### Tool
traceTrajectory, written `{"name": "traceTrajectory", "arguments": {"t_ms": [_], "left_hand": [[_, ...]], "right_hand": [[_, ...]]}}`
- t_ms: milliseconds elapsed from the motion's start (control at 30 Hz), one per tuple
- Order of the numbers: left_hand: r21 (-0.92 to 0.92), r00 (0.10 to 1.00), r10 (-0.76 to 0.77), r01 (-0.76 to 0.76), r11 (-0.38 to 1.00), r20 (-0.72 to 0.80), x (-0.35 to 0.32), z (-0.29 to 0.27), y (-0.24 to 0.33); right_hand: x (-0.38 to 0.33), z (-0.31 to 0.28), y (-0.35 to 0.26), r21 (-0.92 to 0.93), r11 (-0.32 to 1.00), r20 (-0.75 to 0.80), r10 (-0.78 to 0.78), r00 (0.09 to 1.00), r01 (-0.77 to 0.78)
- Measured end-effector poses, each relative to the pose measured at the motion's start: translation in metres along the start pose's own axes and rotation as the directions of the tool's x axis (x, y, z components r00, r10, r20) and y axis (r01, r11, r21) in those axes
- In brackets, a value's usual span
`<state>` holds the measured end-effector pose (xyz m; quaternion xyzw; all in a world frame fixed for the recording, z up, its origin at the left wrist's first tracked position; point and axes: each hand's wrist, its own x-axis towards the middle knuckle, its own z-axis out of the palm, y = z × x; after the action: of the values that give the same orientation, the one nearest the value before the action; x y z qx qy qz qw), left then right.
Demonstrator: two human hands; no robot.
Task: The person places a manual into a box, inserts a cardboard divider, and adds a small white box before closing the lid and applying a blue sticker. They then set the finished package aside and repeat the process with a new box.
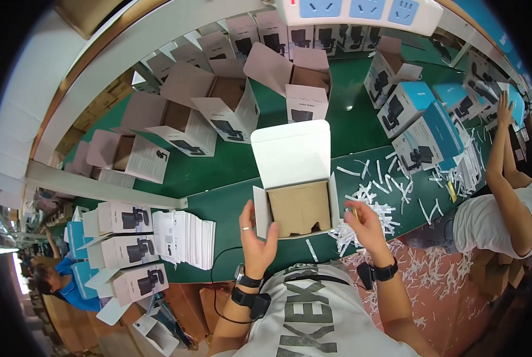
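An upright white box (291,149) with its lid raised stands before me on the green table (218,196). Inside it, a folded brown cardboard insert (300,205) with notches along its near edge fills the opening. My left hand (258,247) is at the box's near left corner, thumb and fingers apart; whether it touches the box I cannot tell. Just off the box's right side, my right hand (368,231) has its fingers curled together. A small yellowish bit shows at those fingertips, too small to name.
White paper strips (367,208) lie heaped to the right. Printed boxes with raised lids (227,110) line the back. A stack of white booklets (185,238) sits left, beside more boxes (132,250). A power strip (361,12) hangs overhead. A co-worker (498,208) handles blue-topped boxes at right.
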<state>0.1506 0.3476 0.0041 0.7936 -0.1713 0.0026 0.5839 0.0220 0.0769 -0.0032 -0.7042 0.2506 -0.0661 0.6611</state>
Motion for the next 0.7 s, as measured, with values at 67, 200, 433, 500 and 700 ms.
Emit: {"name": "traceTrajectory", "arguments": {"t_ms": [67, 200, 433, 500, 700], "left_hand": [[-0.012, 1.0, 0.005, -0.005, 1.0, 0.007, 0.0, 0.002, 0.001], [-0.013, 0.988, 0.153, -0.153, 0.988, -0.024, 0.014, 0.011, 0.018], [0.489, 0.737, 0.284, -0.637, 0.596, 0.613, 0.023, 0.028, 0.039], [0.48, 0.736, 0.287, -0.635, 0.606, 0.612, 0.023, 0.031, 0.039], [0.466, 0.745, 0.273, -0.614, 0.637, 0.608, 0.024, 0.035, 0.044]], "right_hand": [[0.013, 0.011, -0.029, 0.041, 0.999, -0.01, -0.022, 1.0, 0.022], [0.018, 0.054, -0.036, 0.013, 0.994, -0.078, -0.104, 0.991, 0.106], [0.024, 0.038, -0.055, -0.468, 0.821, -0.018, -0.379, 0.925, 0.327], [0.035, 0.025, -0.059, -0.509, 0.762, -0.005, -0.467, 0.884, 0.399], [0.056, 0.02, -0.069, -0.706, 0.562, -0.011, -0.616, 0.787, 0.43]]}}
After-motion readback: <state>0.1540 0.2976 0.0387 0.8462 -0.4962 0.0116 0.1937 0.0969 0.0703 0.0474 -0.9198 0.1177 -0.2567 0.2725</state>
